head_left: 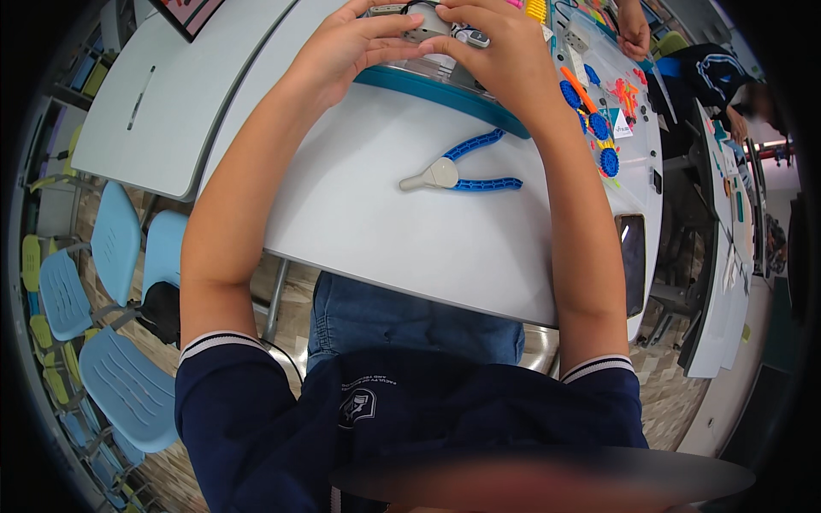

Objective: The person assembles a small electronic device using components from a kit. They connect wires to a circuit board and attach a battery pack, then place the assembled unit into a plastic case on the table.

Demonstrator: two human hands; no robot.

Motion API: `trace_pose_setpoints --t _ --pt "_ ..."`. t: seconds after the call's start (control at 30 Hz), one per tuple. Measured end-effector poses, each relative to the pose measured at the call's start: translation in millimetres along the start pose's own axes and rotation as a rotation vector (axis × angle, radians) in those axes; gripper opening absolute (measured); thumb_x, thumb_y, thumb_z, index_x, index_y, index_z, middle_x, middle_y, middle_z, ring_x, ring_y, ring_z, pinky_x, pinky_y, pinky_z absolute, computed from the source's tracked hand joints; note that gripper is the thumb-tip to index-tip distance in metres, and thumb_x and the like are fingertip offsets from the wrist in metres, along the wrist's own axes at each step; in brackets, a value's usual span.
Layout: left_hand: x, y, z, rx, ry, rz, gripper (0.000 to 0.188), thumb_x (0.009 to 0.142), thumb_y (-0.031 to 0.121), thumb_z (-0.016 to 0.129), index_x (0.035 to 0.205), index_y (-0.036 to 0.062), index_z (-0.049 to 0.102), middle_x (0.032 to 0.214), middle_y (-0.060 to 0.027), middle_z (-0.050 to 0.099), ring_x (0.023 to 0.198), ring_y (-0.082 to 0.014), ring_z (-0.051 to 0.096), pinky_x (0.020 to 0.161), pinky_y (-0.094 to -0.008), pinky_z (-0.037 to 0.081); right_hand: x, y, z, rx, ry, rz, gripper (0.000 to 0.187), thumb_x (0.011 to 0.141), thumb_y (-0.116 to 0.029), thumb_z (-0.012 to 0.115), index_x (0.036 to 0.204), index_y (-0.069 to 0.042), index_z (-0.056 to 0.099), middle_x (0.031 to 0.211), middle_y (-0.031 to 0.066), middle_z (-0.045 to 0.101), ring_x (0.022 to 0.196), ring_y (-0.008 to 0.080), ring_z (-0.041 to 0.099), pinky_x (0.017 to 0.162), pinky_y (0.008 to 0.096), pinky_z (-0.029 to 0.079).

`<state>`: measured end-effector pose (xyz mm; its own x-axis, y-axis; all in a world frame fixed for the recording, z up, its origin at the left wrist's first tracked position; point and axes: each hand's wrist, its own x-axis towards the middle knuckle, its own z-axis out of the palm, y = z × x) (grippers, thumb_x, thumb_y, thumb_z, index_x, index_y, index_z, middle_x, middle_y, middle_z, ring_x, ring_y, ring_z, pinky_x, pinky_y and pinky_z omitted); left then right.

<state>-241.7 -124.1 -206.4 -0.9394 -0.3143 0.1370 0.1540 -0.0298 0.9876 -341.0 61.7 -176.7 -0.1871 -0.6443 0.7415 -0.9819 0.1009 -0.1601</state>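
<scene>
At the top edge of the view, both of my hands grip a small light-grey plastic block (425, 26) with a black cable by it. My left hand (351, 43) holds its left side with fingers and thumb. My right hand (496, 43) pinches it from the right, partly cut off by the frame edge. Below them lies a clear tray with a teal rim (445, 99); its contents are mostly hidden by my hands. A plier-like tool with a grey head and blue handles (445, 173) rests spread on the white table (376, 214), touched by neither hand.
Blue toothed wheels (608, 162), an orange strip (571, 88) and small coloured pieces (627, 98) lie right of my right forearm. A dark phone (631, 261) is near the right edge. Another person's hand (633, 34) reaches in at upper right. Blue chairs (128, 389) stand left.
</scene>
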Motion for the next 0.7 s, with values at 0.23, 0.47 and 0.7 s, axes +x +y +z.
trace_pose_setpoints --t 0.23,0.47,0.7 --pt "-2 0 0 0.062 0.015 0.002 0.054 0.093 0.029 0.075 0.138 0.0051 0.060 0.114 -0.0187 0.069 0.099 -0.0236 0.076 0.105 -0.0308 0.051 4 0 2 0.241 -0.047 0.237 0.029 0.076 -0.009 0.084 0.098 0.005 0.072 0.098 0.0171 0.072 0.089 0.0309 0.070 0.082 0.0355 0.055" --pt "6 2 -13 0.361 -0.027 -0.027 0.049 0.093 0.038 0.076 0.124 0.0014 0.067 0.100 -0.0170 0.075 0.087 -0.0196 0.077 0.084 -0.0271 0.061 -1 3 1 0.232 -0.095 0.282 0.023 0.079 -0.011 0.082 0.093 0.005 0.073 0.091 0.0168 0.071 0.084 0.0290 0.069 0.077 0.0356 0.055" --pt "25 -11 -36 0.483 0.124 0.224 0.036 0.096 0.034 0.074 0.112 0.0009 0.074 0.098 -0.0106 0.077 0.086 -0.0151 0.074 0.078 -0.0265 0.058 -6 8 11 0.102 -0.175 0.160 0.030 0.079 -0.024 0.081 0.098 -0.002 0.075 0.097 0.0141 0.073 0.088 0.0318 0.070 0.080 0.0420 0.054"
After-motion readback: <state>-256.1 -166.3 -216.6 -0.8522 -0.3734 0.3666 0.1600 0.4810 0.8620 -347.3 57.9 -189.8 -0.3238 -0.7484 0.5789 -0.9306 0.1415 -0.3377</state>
